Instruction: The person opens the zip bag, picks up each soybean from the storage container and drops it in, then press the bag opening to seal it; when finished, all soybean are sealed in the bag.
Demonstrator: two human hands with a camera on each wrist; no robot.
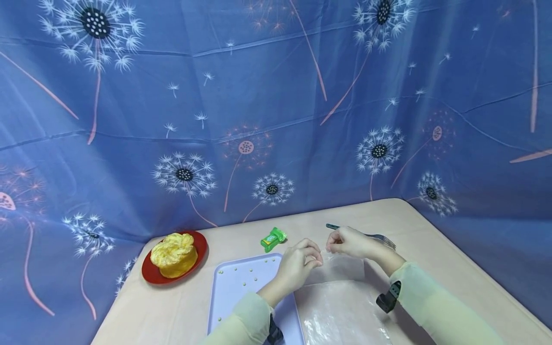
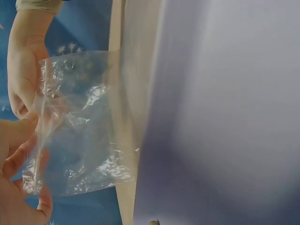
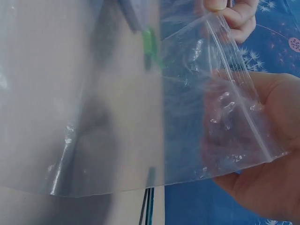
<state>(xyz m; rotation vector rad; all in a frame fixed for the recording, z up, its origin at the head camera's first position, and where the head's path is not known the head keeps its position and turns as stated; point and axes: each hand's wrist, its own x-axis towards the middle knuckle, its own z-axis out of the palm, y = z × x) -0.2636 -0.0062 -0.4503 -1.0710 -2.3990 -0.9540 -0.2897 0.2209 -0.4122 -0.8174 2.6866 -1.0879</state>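
Both hands are at a clear plastic zip bag (image 1: 340, 306), which spreads below them in the head view. My left hand (image 1: 297, 266) pinches the bag's zip edge between thumb and fingers, seen closely in the left wrist view, where the bag (image 2: 89, 126) hangs with its fingers partly behind it. My right hand (image 1: 353, 243) holds the same edge farther along, its fingertips near the left thumb. In the right wrist view the right hand (image 3: 276, 136) shows partly through the bag (image 3: 229, 103), and the zip line runs slanting.
A lavender tray (image 1: 233, 306) with several small pale beads lies under the left forearm. A green wrapped packet (image 1: 273, 238) lies behind it. At far left a red plate (image 1: 201, 249) bears a yellow cake (image 1: 174, 256). A fork (image 1: 381, 238) lies behind the right hand.
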